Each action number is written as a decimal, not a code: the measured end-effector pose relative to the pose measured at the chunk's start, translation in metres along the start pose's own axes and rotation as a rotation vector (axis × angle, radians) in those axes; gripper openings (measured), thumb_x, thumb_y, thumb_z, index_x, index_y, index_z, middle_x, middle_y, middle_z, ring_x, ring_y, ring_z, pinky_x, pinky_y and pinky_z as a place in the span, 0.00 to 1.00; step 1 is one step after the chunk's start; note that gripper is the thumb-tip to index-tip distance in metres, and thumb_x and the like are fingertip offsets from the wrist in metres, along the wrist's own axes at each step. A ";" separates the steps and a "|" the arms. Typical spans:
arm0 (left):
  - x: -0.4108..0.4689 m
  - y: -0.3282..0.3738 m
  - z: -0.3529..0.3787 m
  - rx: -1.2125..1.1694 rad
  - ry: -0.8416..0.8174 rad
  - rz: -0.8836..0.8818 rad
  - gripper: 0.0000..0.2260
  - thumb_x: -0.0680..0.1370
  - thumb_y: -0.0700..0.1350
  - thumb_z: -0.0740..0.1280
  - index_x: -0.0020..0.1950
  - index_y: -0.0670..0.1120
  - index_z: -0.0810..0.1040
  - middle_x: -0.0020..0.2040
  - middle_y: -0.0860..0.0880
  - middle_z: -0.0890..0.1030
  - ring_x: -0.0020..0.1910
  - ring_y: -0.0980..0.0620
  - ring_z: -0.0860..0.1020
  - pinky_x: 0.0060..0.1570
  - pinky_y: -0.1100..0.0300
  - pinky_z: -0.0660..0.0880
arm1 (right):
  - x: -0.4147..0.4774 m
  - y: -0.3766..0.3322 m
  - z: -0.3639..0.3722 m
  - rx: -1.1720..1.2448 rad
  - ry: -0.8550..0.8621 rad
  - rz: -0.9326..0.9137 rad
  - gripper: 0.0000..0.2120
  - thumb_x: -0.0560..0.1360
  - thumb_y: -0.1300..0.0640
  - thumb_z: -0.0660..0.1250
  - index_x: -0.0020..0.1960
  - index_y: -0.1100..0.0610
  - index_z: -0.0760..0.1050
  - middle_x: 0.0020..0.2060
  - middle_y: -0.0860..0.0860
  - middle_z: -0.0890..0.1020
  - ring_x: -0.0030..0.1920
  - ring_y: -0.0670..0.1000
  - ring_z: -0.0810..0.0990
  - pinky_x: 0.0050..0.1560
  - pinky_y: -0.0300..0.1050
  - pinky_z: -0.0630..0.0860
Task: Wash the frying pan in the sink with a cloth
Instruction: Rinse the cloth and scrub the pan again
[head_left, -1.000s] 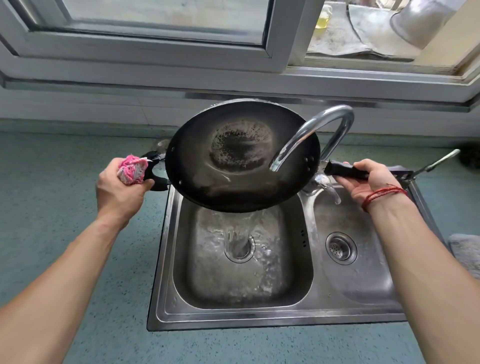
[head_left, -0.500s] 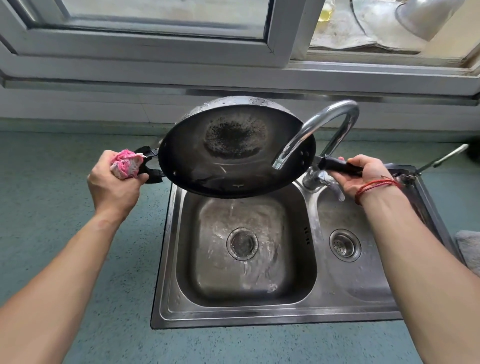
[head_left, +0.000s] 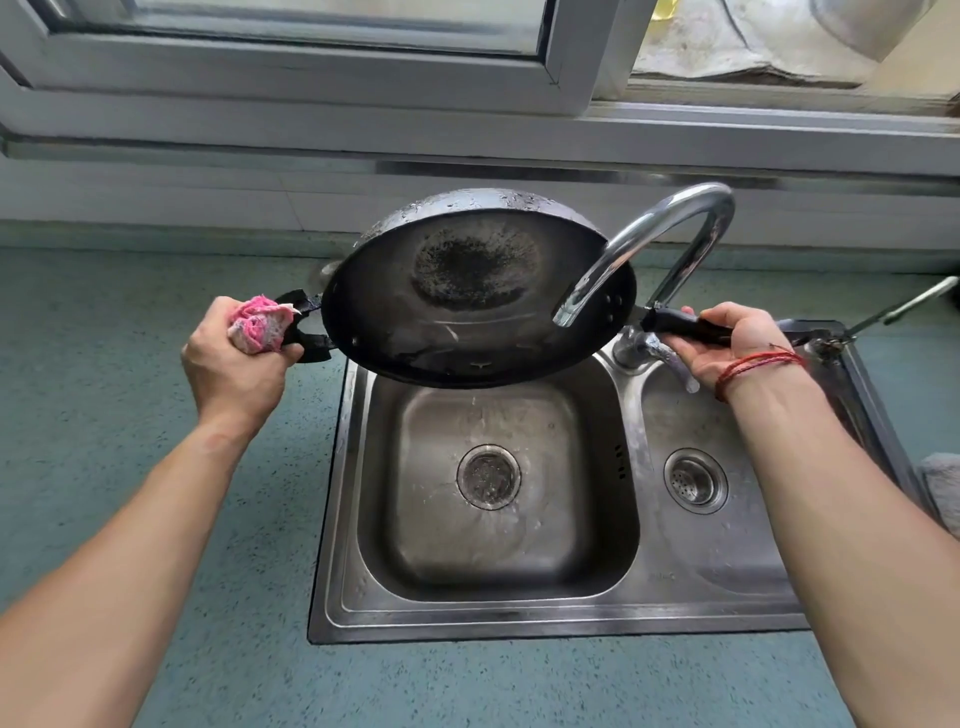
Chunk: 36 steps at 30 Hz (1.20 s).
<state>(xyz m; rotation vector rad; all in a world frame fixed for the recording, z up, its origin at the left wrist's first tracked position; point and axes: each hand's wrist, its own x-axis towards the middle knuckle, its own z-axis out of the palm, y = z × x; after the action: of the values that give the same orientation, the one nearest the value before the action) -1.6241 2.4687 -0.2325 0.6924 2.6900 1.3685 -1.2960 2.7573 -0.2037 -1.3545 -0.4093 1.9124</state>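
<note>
Mid-frame, the frying pan (head_left: 478, 312) has a burnt centre that looks unscrubbed — fingers of the left hand (head_left: 234, 369) clutch cloth (head_left: 257, 323) and side handle (head_left: 307, 344), those of the right hand (head_left: 727, 349) the long handle (head_left: 685, 326).

Bare forearms, a thin red cord bracelet (head_left: 756, 365) round the wrist of the right hand (head_left: 730, 345)
</note>
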 end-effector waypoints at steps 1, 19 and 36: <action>0.000 0.000 0.000 0.004 0.001 -0.001 0.17 0.66 0.41 0.80 0.49 0.44 0.76 0.44 0.48 0.78 0.43 0.50 0.75 0.30 0.77 0.67 | 0.000 0.001 0.000 0.002 -0.005 0.000 0.06 0.78 0.69 0.53 0.46 0.64 0.67 0.45 0.58 0.73 0.48 0.58 0.78 0.61 0.64 0.73; -0.027 -0.016 -0.003 -0.066 -0.104 -0.317 0.10 0.65 0.36 0.79 0.38 0.42 0.79 0.36 0.49 0.77 0.37 0.50 0.74 0.41 0.54 0.75 | 0.002 0.026 -0.047 -0.192 0.063 0.047 0.02 0.80 0.66 0.61 0.49 0.65 0.72 0.57 0.61 0.78 0.58 0.62 0.79 0.54 0.56 0.79; -0.075 -0.038 0.023 0.048 -0.093 -0.515 0.12 0.68 0.40 0.78 0.33 0.45 0.75 0.35 0.45 0.77 0.37 0.47 0.73 0.39 0.57 0.67 | 0.013 0.082 -0.124 -0.283 0.298 0.009 0.03 0.76 0.72 0.64 0.49 0.70 0.72 0.49 0.65 0.80 0.48 0.61 0.81 0.27 0.45 0.81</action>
<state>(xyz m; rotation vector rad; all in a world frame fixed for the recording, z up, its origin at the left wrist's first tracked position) -1.5649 2.4361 -0.2875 0.0441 2.5736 1.1087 -1.2174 2.6924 -0.3131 -1.7980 -0.5385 1.6680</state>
